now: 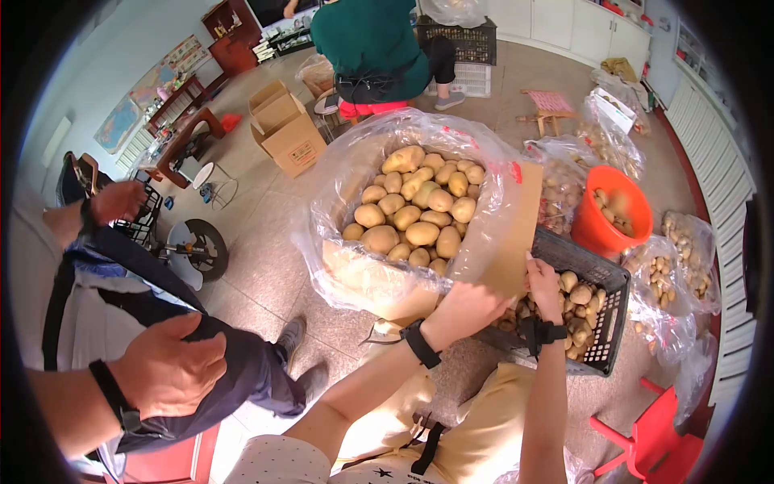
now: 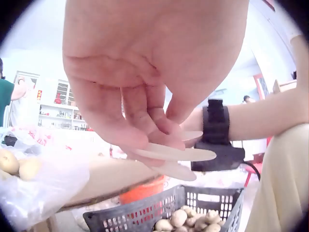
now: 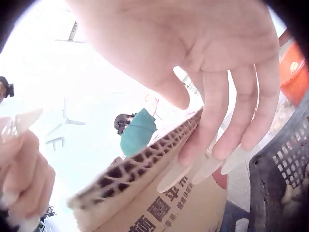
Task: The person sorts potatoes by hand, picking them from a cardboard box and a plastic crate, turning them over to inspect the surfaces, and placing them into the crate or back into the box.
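A large cardboard box (image 1: 367, 286) lined with clear plastic (image 1: 318, 242) is heaped with potatoes (image 1: 422, 233). My right hand (image 1: 544, 286) holds the outer edge of its right cardboard flap (image 1: 516, 234). In the right wrist view, the long-nailed fingers (image 3: 217, 106) lie over the flap's printed face, the thumb near its corrugated edge. My left hand (image 1: 468, 313) is at the box's near right corner. Its fingers (image 2: 140, 106) curl loosely in the left wrist view, with nothing between them. Below both hands stands a black plastic crate (image 1: 613, 290) with smaller potatoes (image 1: 580, 310).
An orange bucket (image 1: 588, 198) and bags of potatoes (image 1: 657, 270) stand at right, a red chair (image 1: 657, 431) at lower right. Another person's hand (image 1: 173, 367) is at left. A person in green (image 1: 367, 40) sits beyond the box, near an open carton (image 1: 286, 133).
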The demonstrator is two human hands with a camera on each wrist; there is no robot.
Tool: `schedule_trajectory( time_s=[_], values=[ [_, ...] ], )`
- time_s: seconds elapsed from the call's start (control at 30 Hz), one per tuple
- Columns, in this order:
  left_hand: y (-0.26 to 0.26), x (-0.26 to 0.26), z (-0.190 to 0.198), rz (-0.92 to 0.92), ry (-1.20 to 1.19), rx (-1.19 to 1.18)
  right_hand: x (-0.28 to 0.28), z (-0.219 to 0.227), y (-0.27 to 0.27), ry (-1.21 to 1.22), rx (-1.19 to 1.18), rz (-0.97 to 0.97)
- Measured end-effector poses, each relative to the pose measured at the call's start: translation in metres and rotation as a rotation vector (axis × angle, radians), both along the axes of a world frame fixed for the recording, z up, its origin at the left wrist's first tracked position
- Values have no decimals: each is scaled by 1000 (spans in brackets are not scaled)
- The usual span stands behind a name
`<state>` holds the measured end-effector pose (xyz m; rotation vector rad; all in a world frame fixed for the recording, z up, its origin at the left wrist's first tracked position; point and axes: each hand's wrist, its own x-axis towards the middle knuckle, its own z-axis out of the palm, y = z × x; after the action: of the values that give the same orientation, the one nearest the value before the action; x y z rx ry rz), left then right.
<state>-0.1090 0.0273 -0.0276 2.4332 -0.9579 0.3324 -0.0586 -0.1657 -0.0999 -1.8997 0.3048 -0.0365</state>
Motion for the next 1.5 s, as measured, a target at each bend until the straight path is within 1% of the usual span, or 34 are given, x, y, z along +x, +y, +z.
schedule_trajectory(
  time_s=[0.07, 0.1, 0.13, 0.17, 0.2, 0.23, 0.27, 0.33, 0.37, 0.47, 0.5, 0.53, 0.6, 0.63, 0.67, 0.73, 0.8, 0.87, 0.93, 0.97, 1.1, 1.23, 1.33, 1.4, 1.5],
  values=[
    [8, -8, 28, 92, 37, 182, -9, -17, -8, 87, 66, 13],
    [14, -9, 29, 94, -23, 123, -16, -20, -12, 64, 107, 22],
    [21, -14, 33, 88, -25, 121, -19, -28, -18, 62, 105, 16],
    [29, -19, 37, 119, -70, 64, -20, -36, -23, 50, 93, -5],
    [36, -25, 41, 152, -116, 4, -24, -31, -24, 38, 79, -26],
    [43, -31, 43, 147, -134, -24, -31, -22, -24, 17, 52, -35],
    [50, -38, 45, 144, -139, -31, -32, -20, -25, 11, 46, -38],
    [63, -52, 46, 157, -119, 48, -37, -13, -25, -37, -58, -12],
    [68, -58, 44, 154, -158, -2, -40, -10, -26, -38, -30, -15],
    [80, -79, 43, 177, -134, 47, -43, -11, -31, -72, -47, -55],
    [83, -86, 44, 194, -119, 65, -44, -11, -35, -87, -129, -85],
    [85, -92, 45, 189, -120, 64, -43, -16, -41, -88, -130, -90],
    [88, -98, 44, 174, -202, 9, -42, -27, -54, -150, -67, -154],
    [90, -100, 41, 163, -241, -15, -53, -7, -49, -154, -80, -155],
    [93, -101, 40, 136, -229, -19, -60, 3, -49, -163, -112, -186],
    [93, -105, 39, 231, -162, -3, -63, -1, -59, -212, -63, -223],
    [91, -113, 49, 244, -106, 6, -51, -29, -85, -170, -42, -307],
    [91, -114, 51, 206, -97, 9, -54, -30, -93, -162, -9, -348],
    [89, -112, 48, 203, -73, -2, -63, -11, -89, -161, 50, -392],
    [88, -112, 46, 215, -64, -7, -61, -16, -92, -170, 76, -391],
    [83, -117, 44, 214, -6, 35, -68, -14, -102, -190, 27, -447],
    [82, -124, 38, 244, 26, 58, -73, -19, -113, -196, 60, -447],
    [81, -128, 36, 271, 52, 58, -75, -20, -114, -166, 12, -435],
    [80, -133, 39, 294, 58, 59, -79, -17, -114, -155, 49, -410],
    [77, -139, 41, 276, 57, 44, -84, -12, -110, -153, 80, -416]
  ],
)
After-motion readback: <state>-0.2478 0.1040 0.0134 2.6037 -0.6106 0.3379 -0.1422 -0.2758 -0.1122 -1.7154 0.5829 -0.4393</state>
